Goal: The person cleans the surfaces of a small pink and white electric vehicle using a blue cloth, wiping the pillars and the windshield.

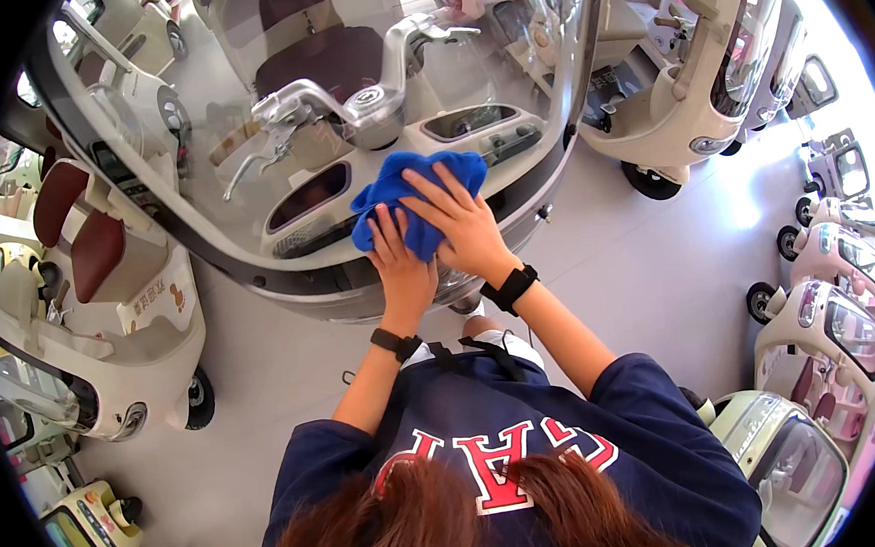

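A bunched blue cloth lies against the lower part of the clear windshield of a small enclosed vehicle. My left hand rests on the cloth's lower left part, its fingers pointing up. My right hand presses on the cloth's right side with fingers spread. Both hands are close beside each other, and each wrist wears a black band. Behind the windshield show silver handlebars with brake levers, a cream dashboard and a dark red seat.
A cream three-wheeled vehicle with dark red seats stands at left. Another cream vehicle is at upper right, its black wheel on the grey floor. Several small vehicles line the right side, one pale green at lower right.
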The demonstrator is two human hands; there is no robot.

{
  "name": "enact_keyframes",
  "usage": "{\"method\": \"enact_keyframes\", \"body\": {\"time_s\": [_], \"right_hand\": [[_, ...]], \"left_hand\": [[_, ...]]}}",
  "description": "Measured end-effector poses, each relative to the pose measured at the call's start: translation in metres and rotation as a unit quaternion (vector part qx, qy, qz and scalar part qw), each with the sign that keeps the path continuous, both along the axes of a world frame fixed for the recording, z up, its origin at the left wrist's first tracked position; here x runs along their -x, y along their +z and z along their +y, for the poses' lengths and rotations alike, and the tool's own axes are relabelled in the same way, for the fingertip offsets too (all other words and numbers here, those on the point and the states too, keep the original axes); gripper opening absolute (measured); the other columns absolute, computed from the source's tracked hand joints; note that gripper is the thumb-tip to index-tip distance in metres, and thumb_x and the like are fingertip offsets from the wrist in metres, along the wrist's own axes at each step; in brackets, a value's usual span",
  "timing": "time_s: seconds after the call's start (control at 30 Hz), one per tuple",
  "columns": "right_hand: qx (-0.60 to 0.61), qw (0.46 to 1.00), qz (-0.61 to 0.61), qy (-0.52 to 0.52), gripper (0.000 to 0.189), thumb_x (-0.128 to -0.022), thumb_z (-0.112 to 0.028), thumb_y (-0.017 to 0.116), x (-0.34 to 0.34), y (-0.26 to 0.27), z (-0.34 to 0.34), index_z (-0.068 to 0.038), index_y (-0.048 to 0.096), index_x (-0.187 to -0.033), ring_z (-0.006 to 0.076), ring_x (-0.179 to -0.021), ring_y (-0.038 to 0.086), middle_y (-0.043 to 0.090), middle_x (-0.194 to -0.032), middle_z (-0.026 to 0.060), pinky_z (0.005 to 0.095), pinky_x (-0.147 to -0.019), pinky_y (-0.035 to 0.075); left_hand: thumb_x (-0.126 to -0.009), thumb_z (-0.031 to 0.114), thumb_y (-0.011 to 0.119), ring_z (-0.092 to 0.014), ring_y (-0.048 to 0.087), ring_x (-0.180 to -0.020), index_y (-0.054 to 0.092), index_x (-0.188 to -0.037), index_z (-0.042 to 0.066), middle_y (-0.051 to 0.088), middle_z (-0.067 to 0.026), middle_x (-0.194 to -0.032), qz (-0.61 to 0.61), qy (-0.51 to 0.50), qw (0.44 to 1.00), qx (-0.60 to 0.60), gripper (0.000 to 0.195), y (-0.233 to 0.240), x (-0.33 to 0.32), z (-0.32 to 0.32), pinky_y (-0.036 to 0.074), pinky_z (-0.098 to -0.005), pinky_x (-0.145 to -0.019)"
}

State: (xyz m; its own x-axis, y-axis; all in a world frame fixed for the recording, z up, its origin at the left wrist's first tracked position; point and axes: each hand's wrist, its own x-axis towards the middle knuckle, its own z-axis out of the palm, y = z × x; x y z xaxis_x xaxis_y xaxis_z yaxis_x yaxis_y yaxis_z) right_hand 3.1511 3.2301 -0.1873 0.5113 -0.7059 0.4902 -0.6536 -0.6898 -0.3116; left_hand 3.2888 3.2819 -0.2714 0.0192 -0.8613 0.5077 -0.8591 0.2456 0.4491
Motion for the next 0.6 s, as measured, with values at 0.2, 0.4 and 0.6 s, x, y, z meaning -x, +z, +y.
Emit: {"method": "enact_keyframes", "body": {"time_s": [0.2,0.4,0.6], "right_hand": [[0.006,0.996,-0.084,-0.02,0.066,-0.07,-0.008,0.058,0.082,0.014,-0.047,-0.012,0.061,-0.136,0.037,-0.15,0.032,0.043,-0.159,0.0078,0.0482,-0.117,0.034],[-0.003,0.974,-0.22,-0.051,0.073,-0.075,-0.009,0.051,0.158,0.01,-0.101,-0.005,0.05,-0.148,0.0413,-0.154,0.019,0.03,-0.165,0.0178,0.0481,-0.124,0.015],[-0.099,0.949,-0.289,-0.074,0.085,-0.075,-0.009,0.048,0.214,-0.039,-0.118,-0.006,0.033,-0.158,0.0369,-0.156,0.015,0.021,-0.168,0.0188,0.0463,-0.125,0.011]], "left_hand": [[-0.09,0.02,0.056,-0.031,0.022,-0.153,0.03,-0.159,0.004,0.024,-0.0115,-0.168,-0.123,-0.028,0.992,0.02,0.075,0.048,0.068,-0.051,0.01,-0.0605,-0.121],[-0.09,0.013,0.051,-0.018,0.027,-0.151,0.034,-0.157,0.005,0.027,-0.004,-0.167,-0.271,-0.038,0.961,0.051,0.07,0.103,0.141,-0.112,0.018,-0.0483,-0.125],[-0.091,0.023,0.053,-0.015,0.025,-0.151,0.032,-0.158,0.007,0.029,-0.002,-0.166,-0.46,-0.066,0.881,0.084,0.073,0.092,0.199,-0.148,0.013,-0.0441,-0.128]]}}
